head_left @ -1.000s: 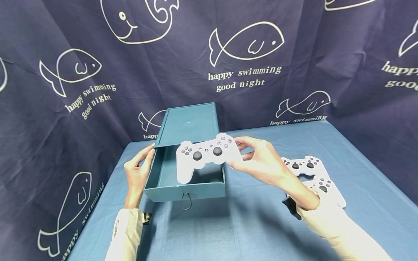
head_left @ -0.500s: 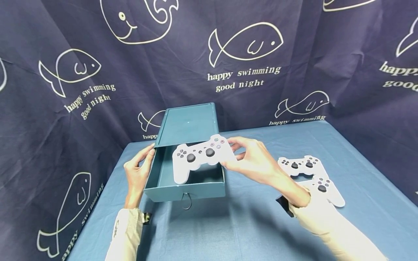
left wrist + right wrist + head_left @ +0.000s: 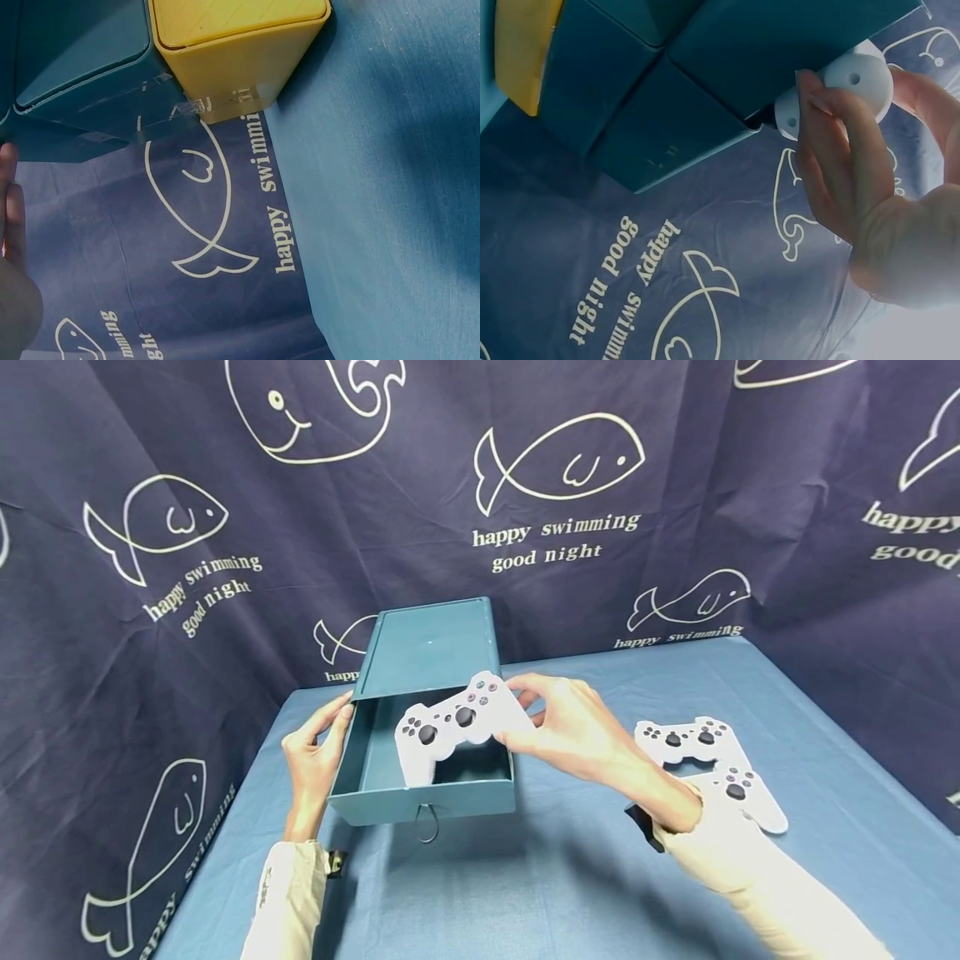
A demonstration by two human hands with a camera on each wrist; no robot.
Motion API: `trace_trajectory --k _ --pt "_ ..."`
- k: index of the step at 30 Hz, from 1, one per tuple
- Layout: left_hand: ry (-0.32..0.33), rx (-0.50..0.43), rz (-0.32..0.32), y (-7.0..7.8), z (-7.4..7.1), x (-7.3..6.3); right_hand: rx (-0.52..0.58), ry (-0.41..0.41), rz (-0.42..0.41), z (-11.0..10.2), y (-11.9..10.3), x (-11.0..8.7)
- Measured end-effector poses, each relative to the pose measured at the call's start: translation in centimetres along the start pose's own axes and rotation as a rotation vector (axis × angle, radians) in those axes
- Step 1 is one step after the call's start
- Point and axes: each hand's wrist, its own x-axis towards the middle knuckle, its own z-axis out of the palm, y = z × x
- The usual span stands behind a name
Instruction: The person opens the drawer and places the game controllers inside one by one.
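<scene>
A white game controller (image 3: 457, 722), tilted with its left end lower, is held over the pulled-out teal drawer (image 3: 420, 802). My right hand (image 3: 577, 727) grips it by its right handle, thumb in front and fingers behind; in the right wrist view the same hand (image 3: 855, 165) is curled round the controller's white end (image 3: 870, 82), close beside the drawer. My left hand (image 3: 318, 752) touches the left side of the teal drawer cabinet (image 3: 431, 647) near the drawer's back, fingers fairly straight. Only part of that hand (image 3: 15, 255) shows in the left wrist view.
Two more white controllers, one at the back (image 3: 693, 739) and one in front (image 3: 761, 802), overlap on the blue tablecloth (image 3: 480, 893) at right. A yellow unit (image 3: 240, 67) shows beneath the teal one. A metal ring pull (image 3: 427, 827) hangs from the drawer front. Dark fish-print cloth (image 3: 420, 527) stands behind.
My right hand has moved left with the controller, further over the drawer, and the controller has tilted more. The left hand has stayed at the cabinet's side.
</scene>
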Motion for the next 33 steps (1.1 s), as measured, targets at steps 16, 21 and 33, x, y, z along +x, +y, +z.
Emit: trace_trajectory --k 16,21,33 --pt "-0.009 0.024 -0.022 0.2 -0.3 -0.2 -0.156 -0.063 -0.03 -0.2 -1.6 1.0" --pt "-0.008 0.024 -0.024 0.1 -0.3 -0.2 -0.181 -0.078 -0.04 -0.1 -1.9 1.2" --pt "-0.016 0.021 -0.026 0.2 -0.3 -0.1 -0.196 -0.096 -0.096 0.2 -2.5 1.6"
